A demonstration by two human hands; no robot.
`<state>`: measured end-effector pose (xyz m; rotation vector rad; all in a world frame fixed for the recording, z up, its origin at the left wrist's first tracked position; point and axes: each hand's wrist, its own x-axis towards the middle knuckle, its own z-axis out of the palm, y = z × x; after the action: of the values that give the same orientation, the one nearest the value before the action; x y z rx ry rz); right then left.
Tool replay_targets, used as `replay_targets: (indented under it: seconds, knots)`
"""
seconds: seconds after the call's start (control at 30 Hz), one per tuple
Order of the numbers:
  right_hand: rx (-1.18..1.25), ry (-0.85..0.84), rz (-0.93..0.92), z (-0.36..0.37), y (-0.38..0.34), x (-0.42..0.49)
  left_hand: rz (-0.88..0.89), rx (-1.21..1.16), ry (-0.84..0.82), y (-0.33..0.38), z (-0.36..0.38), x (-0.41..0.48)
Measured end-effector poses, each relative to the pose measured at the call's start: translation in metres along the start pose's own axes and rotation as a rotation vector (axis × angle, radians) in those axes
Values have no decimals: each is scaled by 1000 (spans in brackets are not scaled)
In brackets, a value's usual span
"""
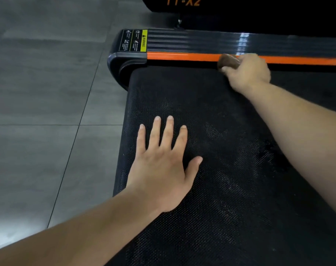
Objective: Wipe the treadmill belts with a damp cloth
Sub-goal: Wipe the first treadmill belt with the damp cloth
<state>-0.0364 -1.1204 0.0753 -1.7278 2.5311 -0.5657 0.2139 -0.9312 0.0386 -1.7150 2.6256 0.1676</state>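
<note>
A black textured treadmill belt (230, 150) fills the lower right of the head view, with dull dusty patches on it. My left hand (163, 164) lies flat on the belt near its left edge, fingers spread and straight. My right hand (247, 71) grips a bunched brown cloth (227, 61) at the far edge of the belt, against the orange stripe (182, 56) of the side rail. Most of the cloth is hidden inside the fist. The hand and cloth look blurred.
Beyond the orange stripe runs a black ribbed side rail (201, 41) with warning stickers (133, 40) at its left end. Another dark machine with orange lettering (182, 0) stands behind it. Grey tiled floor (38, 93) lies to the left.
</note>
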Motion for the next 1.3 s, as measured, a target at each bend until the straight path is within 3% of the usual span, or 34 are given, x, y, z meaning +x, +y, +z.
replay_targets:
  seconds: [0.1, 0.2, 0.33, 0.37, 0.47, 0.53, 0.67, 0.83, 1.0, 1.17, 1.2, 1.3]
  knots:
    - [-36, 71, -32, 7, 5, -12, 0, -11, 12, -1, 1, 1]
    - [64, -60, -214, 13, 6, -36, -5, -10, 9, -1, 3, 0]
    - [96, -8, 53, -1, 18, -4, -2, -8, 9, 0, 3, 1]
    - [66, 21, 46, 1, 17, -3, -3, -5, 14, 0, 3, 2]
    - [64, -46, -203, 8, 13, -30, -8, -10, 7, -1, 3, 0]
    - [80, -117, -254, 3, 25, -40, -11, -12, 2, -1, 2, 0]
    - [68, -19, 5, -9, 30, -19, -8, -9, -5, 1, 1, 1]
    - [87, -148, -291, -4, 30, -63, -14, -1, -8, 1, -1, 3]
    - [65, -29, -55, -17, 35, -47, -18, -5, -11, 2, -1, 2]
    - [33, -145, -336, -14, 31, -100, -26, -12, -5, 2, -3, 2]
    - [-16, -122, -321, -19, 38, -92, -26, -12, -2, 2, -3, 3]
    - [-30, -51, -36, -34, 51, -57, -27, -4, -15, 3, -2, 2]
